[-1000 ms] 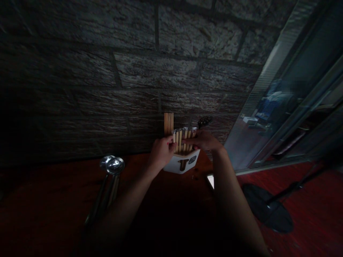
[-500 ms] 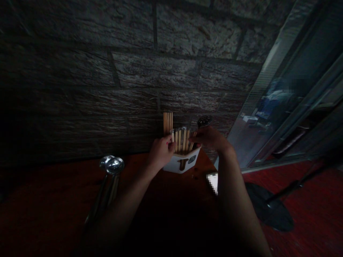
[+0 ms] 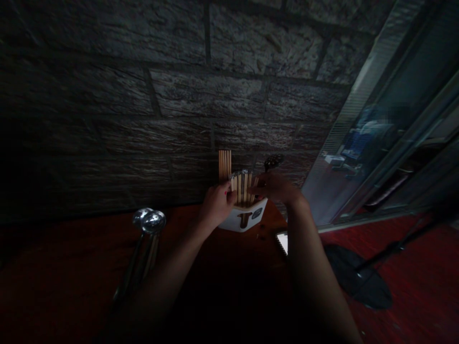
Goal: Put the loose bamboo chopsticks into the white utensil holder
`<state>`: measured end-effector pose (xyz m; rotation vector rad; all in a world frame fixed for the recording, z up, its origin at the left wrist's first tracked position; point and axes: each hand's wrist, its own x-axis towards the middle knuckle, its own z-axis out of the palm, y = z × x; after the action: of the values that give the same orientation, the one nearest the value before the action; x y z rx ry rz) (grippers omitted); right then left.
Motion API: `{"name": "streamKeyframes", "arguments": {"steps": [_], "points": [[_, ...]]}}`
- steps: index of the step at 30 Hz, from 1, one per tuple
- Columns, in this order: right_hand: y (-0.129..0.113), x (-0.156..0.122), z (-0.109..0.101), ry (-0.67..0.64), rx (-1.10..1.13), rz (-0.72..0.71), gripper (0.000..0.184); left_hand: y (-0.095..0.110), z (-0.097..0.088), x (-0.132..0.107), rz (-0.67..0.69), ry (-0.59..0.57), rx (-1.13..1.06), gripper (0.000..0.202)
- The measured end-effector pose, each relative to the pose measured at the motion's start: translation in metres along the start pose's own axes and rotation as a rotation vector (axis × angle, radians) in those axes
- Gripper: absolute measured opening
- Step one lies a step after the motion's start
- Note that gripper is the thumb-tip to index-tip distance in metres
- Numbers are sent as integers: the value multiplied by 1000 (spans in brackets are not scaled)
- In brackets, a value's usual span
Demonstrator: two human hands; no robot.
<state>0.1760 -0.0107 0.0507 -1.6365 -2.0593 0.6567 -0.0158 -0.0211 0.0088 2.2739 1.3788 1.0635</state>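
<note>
A white holder (image 3: 231, 222) with a dark cut-out in its front stands against the wall. Several wooden chopsticks (image 3: 244, 188) stand upright in it, and a taller bundle of chopsticks (image 3: 224, 165) rises behind at the left. My left hand (image 3: 219, 203) is closed around the left side of the front chopsticks. From the right, my right hand (image 3: 274, 188) closes its fingers on the right side of the same chopsticks, just above the holder's rim. Behind my right hand a dark slotted spoon (image 3: 274, 161) sticks up. Several metal spoons (image 3: 153, 222) lie to the left.
The wooden table (image 3: 89, 248) meets a dark stone-brick wall (image 3: 179, 95). A phone-like bright object (image 3: 282, 242) lies beside my right forearm. At the right are a glass door (image 3: 362, 119), a red floor (image 3: 419, 272) and a round black stand base (image 3: 358, 277).
My right hand has moved slightly left, pressing in against the front chopsticks, which now stand closer together. My left hand has barely moved.
</note>
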Motion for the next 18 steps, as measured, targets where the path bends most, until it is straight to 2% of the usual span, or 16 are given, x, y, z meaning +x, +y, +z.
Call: {"name": "streamKeyframes", "arguments": {"steps": [6, 14, 18], "points": [[-2, 1, 0, 6, -42, 32, 16, -1, -1, 1, 14, 3, -23, 26], [-3, 0, -2, 52, -234, 58, 22, -2, 0, 1, -8, 17, 5, 24], [-1, 0, -3, 26, -187, 64, 21, -2, -1, 1, -2, 3, 18, 23]]}}
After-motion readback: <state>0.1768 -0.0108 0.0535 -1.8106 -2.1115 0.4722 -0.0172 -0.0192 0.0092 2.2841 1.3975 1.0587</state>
